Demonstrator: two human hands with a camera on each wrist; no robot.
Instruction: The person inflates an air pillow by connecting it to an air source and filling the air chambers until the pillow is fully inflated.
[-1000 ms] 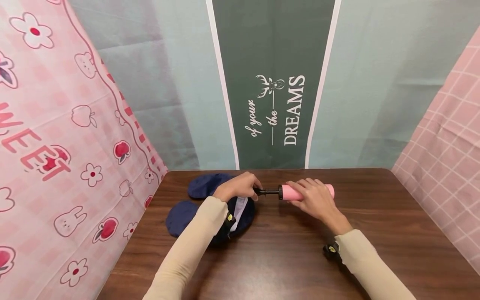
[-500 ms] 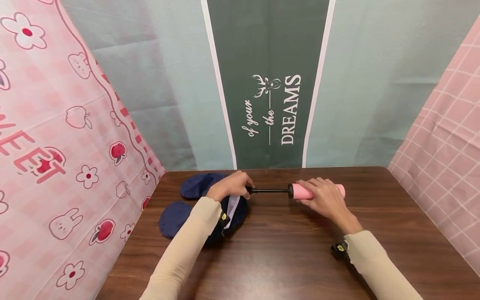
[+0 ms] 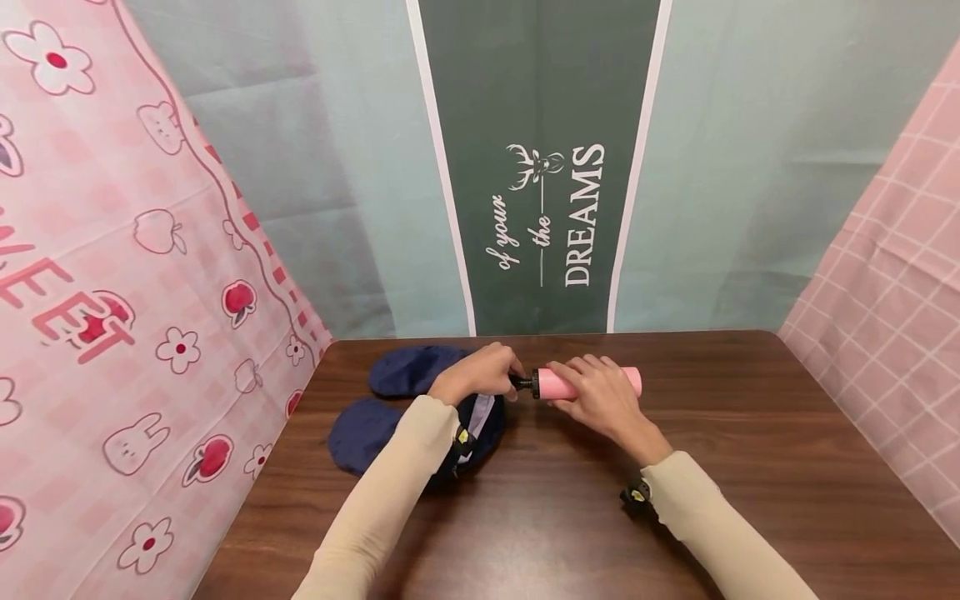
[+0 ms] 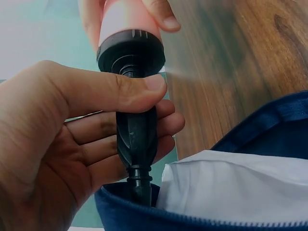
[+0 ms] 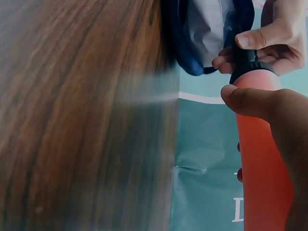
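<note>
My left hand (image 3: pixel 486 372) pinches the black nozzle end (image 4: pixel 137 137) of a hand pump, thumb on one side and fingers behind. The pump's pink barrel (image 3: pixel 553 384) is gripped by my right hand (image 3: pixel 600 396), and its black collar sits close to my left thumb. Below the left fingers, the nozzle tip enters the opening of a navy-blue fabric piece (image 3: pixel 363 437) with rounded lobes, like an inflatable neck pillow. White lining (image 4: pixel 231 187) shows inside its zipped edge (image 4: pixel 250 224). My left forearm hides part of the blue piece.
Everything is over a brown wooden table (image 3: pixel 555 517). A green and grey printed cloth (image 3: pixel 540 100) hangs behind it. Pink patterned cloths stand at the left (image 3: pixel 112 250) and right (image 3: pixel 885 275).
The pump's black rod showed long between the hands half a second ago; now the right hand has moved left, the barrel has slid over the rod. The left hand keeps its hold.
</note>
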